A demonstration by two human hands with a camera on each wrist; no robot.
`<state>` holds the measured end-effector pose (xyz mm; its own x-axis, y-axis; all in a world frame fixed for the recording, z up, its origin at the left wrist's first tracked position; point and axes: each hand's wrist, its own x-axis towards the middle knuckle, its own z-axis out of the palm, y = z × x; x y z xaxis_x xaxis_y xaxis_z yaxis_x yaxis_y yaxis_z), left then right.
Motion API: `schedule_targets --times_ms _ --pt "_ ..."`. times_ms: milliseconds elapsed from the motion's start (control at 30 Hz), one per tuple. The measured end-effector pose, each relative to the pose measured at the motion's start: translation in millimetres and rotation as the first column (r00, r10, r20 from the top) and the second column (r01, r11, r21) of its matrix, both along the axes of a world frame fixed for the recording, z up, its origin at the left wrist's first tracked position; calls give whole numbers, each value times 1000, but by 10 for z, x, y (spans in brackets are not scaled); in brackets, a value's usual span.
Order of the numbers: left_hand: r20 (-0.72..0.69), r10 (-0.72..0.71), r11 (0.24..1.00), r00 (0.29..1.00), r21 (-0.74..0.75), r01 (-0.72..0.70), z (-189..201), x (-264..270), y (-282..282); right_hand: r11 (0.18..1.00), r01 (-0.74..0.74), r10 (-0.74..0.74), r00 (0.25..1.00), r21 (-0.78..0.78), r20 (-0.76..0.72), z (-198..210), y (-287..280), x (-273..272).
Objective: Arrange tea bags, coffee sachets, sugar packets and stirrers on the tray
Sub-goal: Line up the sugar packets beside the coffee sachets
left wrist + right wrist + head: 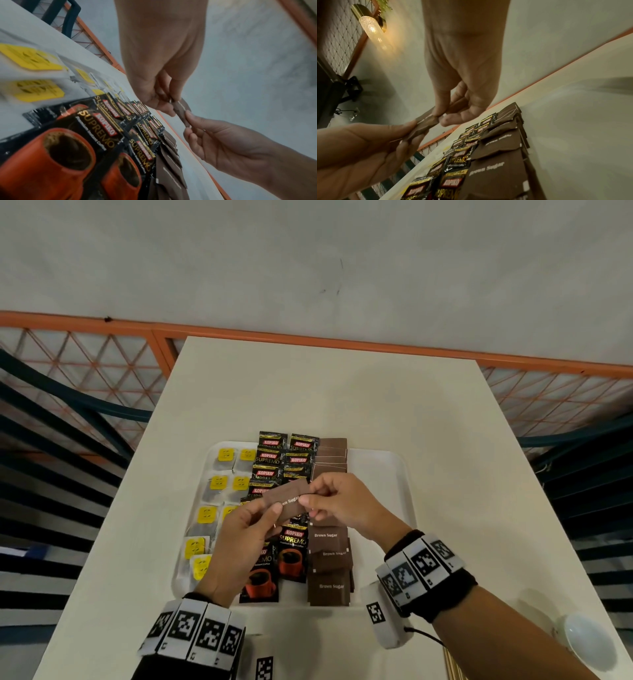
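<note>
Both hands (298, 518) pinch one brown sugar packet (286, 497) above the tray (380, 470)

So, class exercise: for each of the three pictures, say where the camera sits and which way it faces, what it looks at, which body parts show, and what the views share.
Head: worn on the head, facing forward and down at the tray; shows left hand, right hand and banded wrists.
Left wrist: looks along the left hand over the coffee sachets; right hand enters low right.
Right wrist: looks along the right hand over the sugar packets; left hand enters low left.
Shared: all show both hands pinching one brown sugar packet.
</note>
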<state>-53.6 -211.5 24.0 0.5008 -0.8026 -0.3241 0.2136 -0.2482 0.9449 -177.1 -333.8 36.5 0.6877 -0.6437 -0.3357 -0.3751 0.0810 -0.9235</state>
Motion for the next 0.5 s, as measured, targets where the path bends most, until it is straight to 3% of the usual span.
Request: schedule_targets --times_ms 133,233,333,500 --pt "2 17 999 1000 50 -18 -29 51 16 998 40 -41 999 -45 -29 -38 -74 27" --pt "45 29 997 999 69 -32 -13 154 160 972 218 -223 973 -86 -64 -75 -302 28" --pt "80 39 995 996 86 -46 35 346 507 900 408 -426 897 -151 -118 -179 -583 17" --pt "180 234 946 955 184 -267 32 710 1288 856 480 -515 829 -194 -219 -384 -788 62"
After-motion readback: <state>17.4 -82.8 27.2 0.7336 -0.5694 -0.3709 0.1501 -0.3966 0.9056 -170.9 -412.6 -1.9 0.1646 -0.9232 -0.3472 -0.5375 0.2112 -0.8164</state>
